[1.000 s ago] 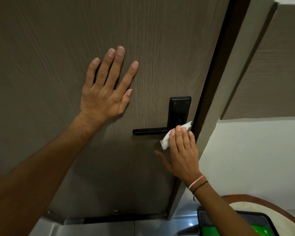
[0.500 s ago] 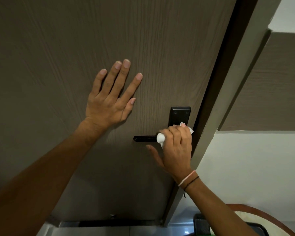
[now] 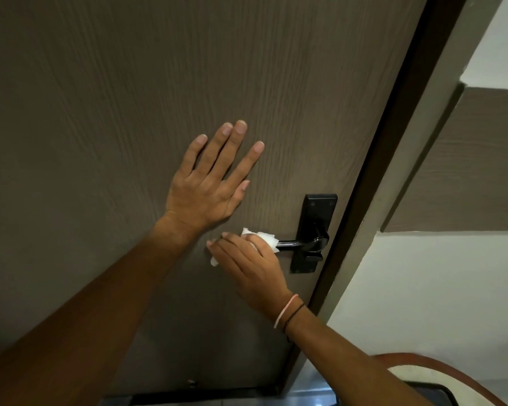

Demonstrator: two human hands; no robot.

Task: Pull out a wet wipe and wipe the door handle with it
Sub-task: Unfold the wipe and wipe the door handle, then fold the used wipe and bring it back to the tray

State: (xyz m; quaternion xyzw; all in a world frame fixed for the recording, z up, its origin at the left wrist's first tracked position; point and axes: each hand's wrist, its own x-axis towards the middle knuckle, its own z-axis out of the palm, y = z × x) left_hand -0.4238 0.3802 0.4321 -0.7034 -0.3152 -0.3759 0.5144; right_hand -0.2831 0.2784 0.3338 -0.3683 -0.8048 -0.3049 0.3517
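A black lever door handle (image 3: pixel 311 244) on a black backplate sits on the brown wood-grain door (image 3: pixel 129 112), near its right edge. My right hand (image 3: pixel 247 265) is wrapped around the free left end of the lever, with a white wet wipe (image 3: pixel 264 239) bunched under its fingers; that end of the lever is hidden by the wipe and hand. My left hand (image 3: pixel 208 183) lies flat on the door with fingers spread, up and to the left of the handle, holding nothing.
The dark door edge and grey frame (image 3: pixel 393 177) run diagonally at the right, with a white wall (image 3: pixel 423 288) beyond. A round table rim (image 3: pixel 458 373) and a dark tray edge (image 3: pixel 440 391) show at the bottom right.
My right hand has slid the wipe leftward along the lever, from near the backplate to its free end. The left hand stays flat on the door. The view has shifted.
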